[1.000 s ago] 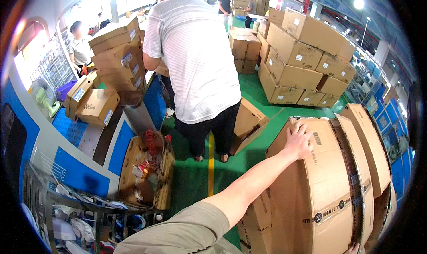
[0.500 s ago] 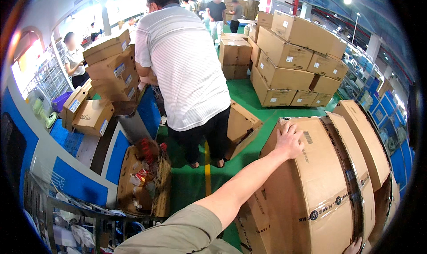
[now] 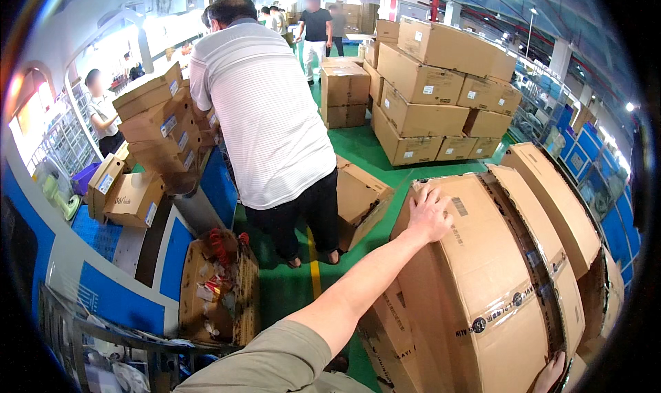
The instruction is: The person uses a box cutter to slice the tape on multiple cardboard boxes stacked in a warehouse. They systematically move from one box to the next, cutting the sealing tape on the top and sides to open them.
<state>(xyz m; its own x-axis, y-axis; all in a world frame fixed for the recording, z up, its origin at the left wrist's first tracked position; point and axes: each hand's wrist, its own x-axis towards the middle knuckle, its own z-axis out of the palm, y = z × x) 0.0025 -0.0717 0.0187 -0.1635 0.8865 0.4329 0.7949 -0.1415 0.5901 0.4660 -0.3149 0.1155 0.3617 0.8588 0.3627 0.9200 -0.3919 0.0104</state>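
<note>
A large brown cardboard box [image 3: 475, 255] with printed tape along its side fills the near right, tilted. My left hand [image 3: 430, 214] reaches across and grips its far edge, fingers curled over the rim. At the bottom right, my right hand [image 3: 551, 372] holds the box's near edge beside a dark gap; only part of this hand shows. Against the box's right side lean further cardboard boxes [image 3: 554, 207], close together.
Ahead stands a co-worker in a striped shirt [image 3: 265, 117], bent over stacked cartons [image 3: 155, 121]. An open carton [image 3: 361, 200] lies by their feet. Piled boxes [image 3: 427, 90] stand beyond on the green floor [image 3: 351, 141]. A scrap-filled carton [image 3: 244, 290] sits at left beside blue-panelled equipment [image 3: 120, 296].
The view has shifted slightly, so most things sit further left. My left hand stays on the same box edge. More of my right hand shows. The distant person in black has turned and moved.
</note>
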